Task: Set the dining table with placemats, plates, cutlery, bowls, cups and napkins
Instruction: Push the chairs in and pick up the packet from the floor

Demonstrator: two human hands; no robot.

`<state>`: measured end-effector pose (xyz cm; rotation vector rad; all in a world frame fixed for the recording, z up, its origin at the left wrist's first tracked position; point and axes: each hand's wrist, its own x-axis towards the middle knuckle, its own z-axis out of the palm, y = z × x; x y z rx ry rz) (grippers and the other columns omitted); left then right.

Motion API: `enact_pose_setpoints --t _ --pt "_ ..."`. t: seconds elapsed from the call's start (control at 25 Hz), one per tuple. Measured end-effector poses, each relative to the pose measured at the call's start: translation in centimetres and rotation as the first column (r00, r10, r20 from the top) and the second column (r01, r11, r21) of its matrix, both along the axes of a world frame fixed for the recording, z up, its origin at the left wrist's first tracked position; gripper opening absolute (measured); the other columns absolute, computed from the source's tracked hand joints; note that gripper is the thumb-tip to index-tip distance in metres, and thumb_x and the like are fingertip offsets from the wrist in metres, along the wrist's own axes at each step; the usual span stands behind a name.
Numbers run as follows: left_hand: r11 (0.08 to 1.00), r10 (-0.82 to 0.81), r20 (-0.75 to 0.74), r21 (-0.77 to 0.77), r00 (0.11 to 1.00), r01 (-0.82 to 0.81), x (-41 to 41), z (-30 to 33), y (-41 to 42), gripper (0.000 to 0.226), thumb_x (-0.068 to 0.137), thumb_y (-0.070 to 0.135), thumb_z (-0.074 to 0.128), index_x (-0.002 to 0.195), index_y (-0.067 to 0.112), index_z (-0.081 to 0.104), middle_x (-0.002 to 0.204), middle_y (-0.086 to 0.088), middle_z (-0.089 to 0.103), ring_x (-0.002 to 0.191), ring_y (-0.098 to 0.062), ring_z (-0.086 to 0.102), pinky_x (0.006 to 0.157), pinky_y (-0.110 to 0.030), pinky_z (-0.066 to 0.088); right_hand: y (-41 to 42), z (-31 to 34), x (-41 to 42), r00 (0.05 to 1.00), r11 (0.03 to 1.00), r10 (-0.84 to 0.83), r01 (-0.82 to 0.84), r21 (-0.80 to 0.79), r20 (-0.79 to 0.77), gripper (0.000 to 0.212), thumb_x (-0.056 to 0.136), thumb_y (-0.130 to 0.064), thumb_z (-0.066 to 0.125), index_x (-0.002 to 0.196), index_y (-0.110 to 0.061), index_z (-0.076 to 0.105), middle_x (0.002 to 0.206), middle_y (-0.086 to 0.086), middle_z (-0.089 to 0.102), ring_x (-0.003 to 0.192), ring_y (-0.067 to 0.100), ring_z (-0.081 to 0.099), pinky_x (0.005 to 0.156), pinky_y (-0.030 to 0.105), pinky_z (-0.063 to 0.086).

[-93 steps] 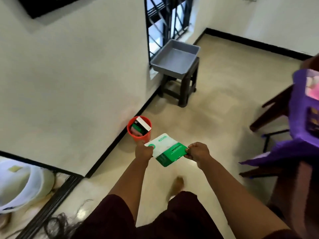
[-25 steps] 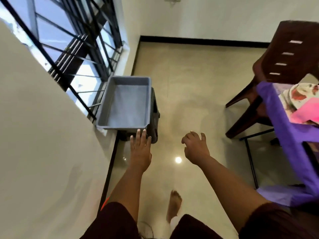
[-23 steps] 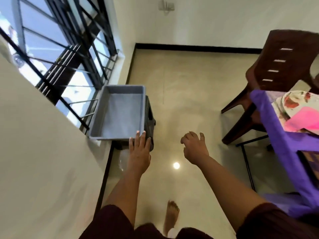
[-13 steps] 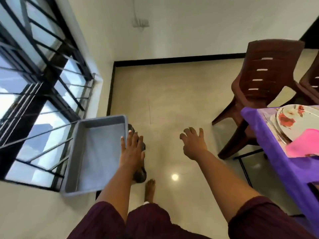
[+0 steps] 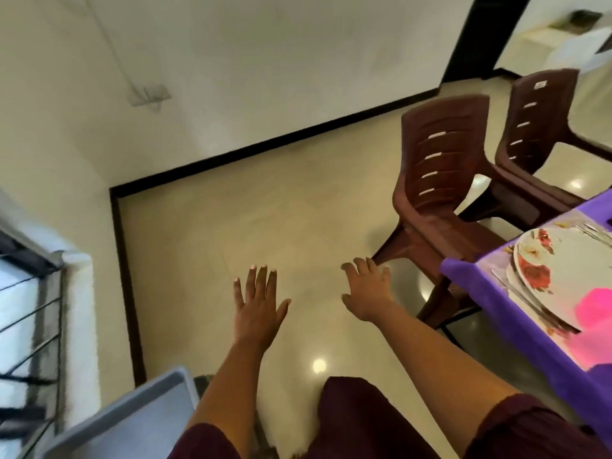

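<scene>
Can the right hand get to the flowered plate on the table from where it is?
Probably yes: the right hand is open and empty, the plate lies near the table's near edge, and nothing stands between them.

We have a single view, worn on the person's head, looking steeply down and forward over the floor toward the brown plastic chair [image 5: 440,180]. The dining table [image 5: 516,313] enters at the right edge, just right of that chair; the grey tray [image 5: 132,422] sits close below, far to the chair's left.
</scene>
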<state>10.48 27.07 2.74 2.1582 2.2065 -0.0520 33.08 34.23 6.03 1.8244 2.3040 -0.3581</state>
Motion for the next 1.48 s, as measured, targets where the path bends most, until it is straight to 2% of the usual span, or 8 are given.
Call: enact_pose_setpoints --t 0.2,0.4,0.56,0.68,0.76,1.08,1.32,1.48 --pt "0.987 -0.156 0.014 -0.039 0.988 0.157 -0.7 -4.4 13.4 0.074 0.098 0.056 0.013 0.138 0.007 0.051 0.142 -0.013 0.051 0.137 -0.031 0.039 0.112 -0.057 0.019 12.7 -3.1 -0.3 0.974 0.978 -0.198 0.189 -0.084 -0.107 0.055 0.091 -0.036 0.055 0.140 -0.027 0.035 0.146 0.002 0.029 0.141 0.026 0.022 0.116 0.052 0.016" --pt "0.984 -0.166 -0.094 0.044 0.982 0.171 -2.4 -1.8 30.4 0.081 0.099 0.057 0.002 0.137 0.007 0.051 0.141 -0.014 0.052 0.137 -0.032 0.041 0.115 -0.053 0.005 28.4 -2.1 -1.6 0.912 0.957 -0.285 0.252 -0.144 -0.296 0.043 0.091 -0.034 0.058 0.132 -0.025 0.047 0.138 0.002 0.038 0.130 0.024 0.038 0.108 0.043 0.026" --pt "0.977 0.038 0.014 0.207 0.999 -0.040 -0.9 2.5 44.4 0.065 0.099 0.054 0.029 0.148 0.012 0.034 0.154 -0.009 0.031 0.147 -0.029 0.016 0.117 -0.046 -0.008 41.1 -0.4 -1.7 0.798 0.913 -0.407 0.364 -0.184 -0.444 0.036 0.089 -0.030 0.062 0.123 -0.022 0.055 0.129 0.005 0.047 0.117 0.026 0.051 0.101 0.038 0.038" --pt "0.942 -0.191 -0.115 0.259 0.975 0.215 -1.3 2.5 51.4 0.056 0.092 0.042 0.054 0.137 0.009 0.049 0.141 -0.012 0.049 0.138 -0.032 0.037 0.117 -0.049 -0.002 47.8 -1.1 -2.3 0.628 0.834 -0.545 0.478 -0.277 -0.556 0.027 0.085 -0.027 0.068 0.110 -0.019 0.061 0.122 0.009 0.054 0.105 0.026 0.059 0.097 0.041 0.046" --pt "0.886 -0.369 -0.237 0.204 0.899 0.417 -2.5 1.9 57.0 0.056 0.080 0.028 0.071 0.131 0.007 0.056 0.134 -0.013 0.056 0.131 -0.033 0.047 0.117 -0.051 -0.002 52.1 -2.3 -2.5 0.596 0.808 -0.581 0.504 -0.304 -0.555 0.025 0.084 -0.025 0.068 0.108 -0.019 0.063 0.119 0.010 0.055 0.103 0.026 0.060 0.095 0.041 0.047" --pt "0.826 -0.526 -0.188 0.117 0.830 0.551 -2.1 -2.0 81.9 0.061 0.063 0.015 0.083 0.121 0.008 0.064 0.123 -0.013 0.063 0.120 -0.033 0.057 0.116 -0.051 -0.001 73.1 -3.7 -0.4 0.592 0.713 -0.701 0.570 -0.408 -0.398 0.033 0.085 -0.032 0.066 0.115 -0.020 0.059 0.126 0.007 0.051 0.113 0.024 0.055 0.100 0.040 0.045" --pt "0.709 -0.701 -0.063 0.047 0.710 0.704 0.7 -4.2 95.4 0.059 0.061 0.011 0.082 0.116 0.011 0.062 0.115 -0.009 0.064 0.115 -0.031 0.060 0.111 -0.054 0.016 80.8 -3.2 1.8 0.283 0.515 -0.827 0.727 -0.453 -0.486 0.029 0.091 -0.033 0.063 0.113 -0.015 0.061 0.118 0.007 0.060 0.097 0.017 0.055 0.082 0.027 0.043" --pt "0.614 -0.789 0.105 0.111 0.605 0.781 8.7 -5.4 102.3 0.036 0.091 0.037 0.044 0.116 0.015 0.056 0.116 -0.005 0.062 0.114 -0.026 0.056 0.104 -0.050 0.033 86.0 -3.8 5.7 -0.008 0.305 -0.856 0.800 -0.517 -0.517 0.030 0.096 -0.040 0.054 0.110 -0.013 0.060 0.109 0.001 0.060 0.096 0.017 0.053 0.077 0.026 0.038"
